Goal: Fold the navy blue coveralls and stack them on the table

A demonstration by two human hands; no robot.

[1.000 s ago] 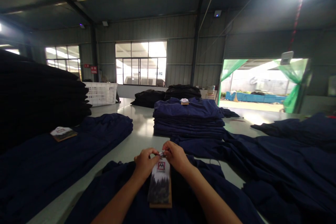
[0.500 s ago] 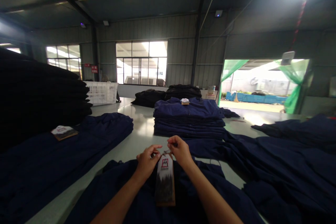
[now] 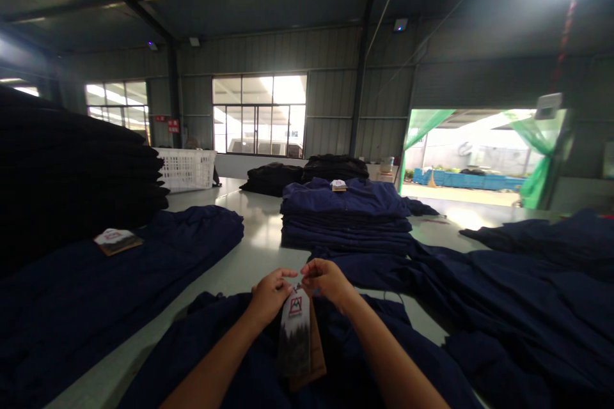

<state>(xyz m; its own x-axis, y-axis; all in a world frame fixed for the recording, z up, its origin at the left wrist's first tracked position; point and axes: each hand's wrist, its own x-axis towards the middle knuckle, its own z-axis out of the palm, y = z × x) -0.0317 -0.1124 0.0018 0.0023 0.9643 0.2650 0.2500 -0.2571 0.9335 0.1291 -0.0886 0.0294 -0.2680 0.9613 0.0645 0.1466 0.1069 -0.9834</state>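
Note:
A hang tag (image 3: 295, 332) with a red logo and a dark forest print hangs in front of me, a brown card fanned out behind it. My left hand (image 3: 269, 291) pinches at the tag's top left corner, its index finger stretched above. My right hand (image 3: 327, 280) has thumb and fingers pinched together at the dark tag string (image 3: 297, 287), just above the tag. Fine detail of the string is too small to make out. Beneath both hands lies a navy garment (image 3: 220, 326), spread on the pale table (image 3: 261, 249).
Folded navy garments (image 3: 345, 223) are stacked ahead, a tag on top. To the left lie another tagged navy garment (image 3: 192, 236) and a tall black stack (image 3: 71, 166). Loose navy garments (image 3: 518, 294) cover the right side. A white basket (image 3: 187, 169) stands farther back.
My right hand has come down slightly toward the tag top, its fingers lower than before. The tag has swung left at its top, and the brown card now shows at its right.

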